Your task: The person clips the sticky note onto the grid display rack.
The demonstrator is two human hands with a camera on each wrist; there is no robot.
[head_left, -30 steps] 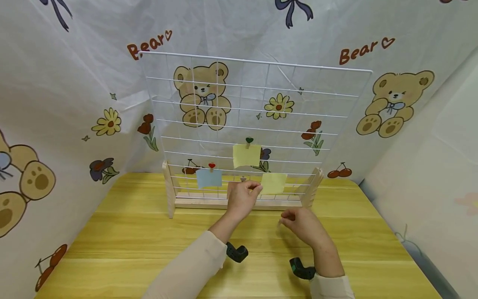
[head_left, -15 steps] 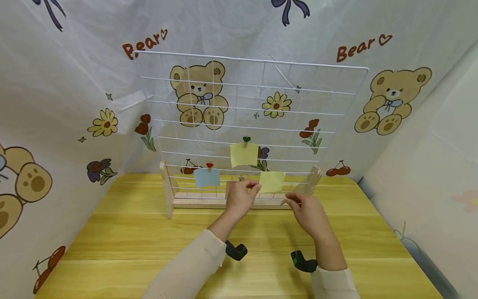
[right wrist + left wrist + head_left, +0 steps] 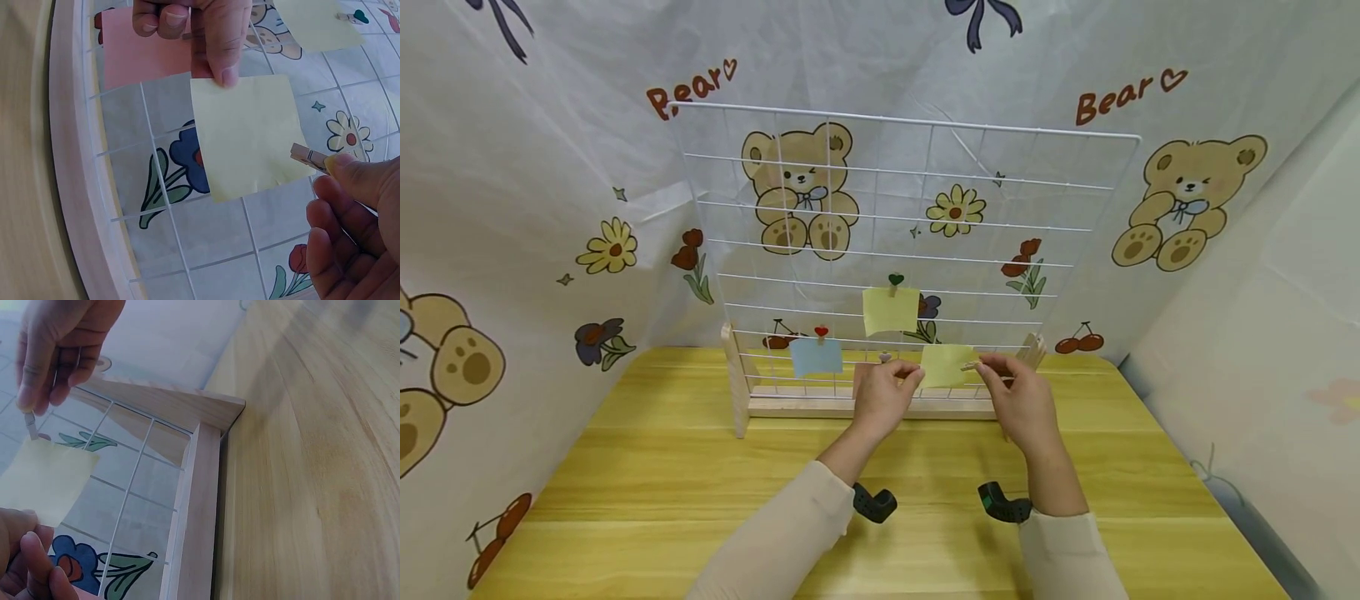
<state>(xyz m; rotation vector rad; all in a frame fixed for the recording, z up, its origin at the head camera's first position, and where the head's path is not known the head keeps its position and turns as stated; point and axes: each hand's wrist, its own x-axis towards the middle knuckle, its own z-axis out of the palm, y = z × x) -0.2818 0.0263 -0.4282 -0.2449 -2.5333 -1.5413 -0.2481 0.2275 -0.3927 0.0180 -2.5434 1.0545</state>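
My left hand [image 3: 883,396] pinches the left edge of a yellow sticky note [image 3: 943,367] between thumb and finger, holding it against the white wire grid [image 3: 250,212]. At the note's right side, my right hand [image 3: 1021,400] pinches a small wooden clothespin [image 3: 309,156]. In the right wrist view the clothespin's tip lies over or right beside the note's edge; whether it bites the paper I cannot tell. A pink note [image 3: 147,47] hangs partly hidden behind my left hand. Above it is another yellow note [image 3: 891,311] under a green heart clothespin [image 3: 896,280].
A blue note [image 3: 816,357] hangs at the left under a red heart clip [image 3: 822,331]. The grid stands in a wooden base [image 3: 820,408] on the wood-grain table [image 3: 700,500]. Behind is a white cloth [image 3: 1045,75] printed with bears.
My right hand has risen from the table area up to the right side of the yellow note, bringing the clothespin with it. The left hand stays on the note.
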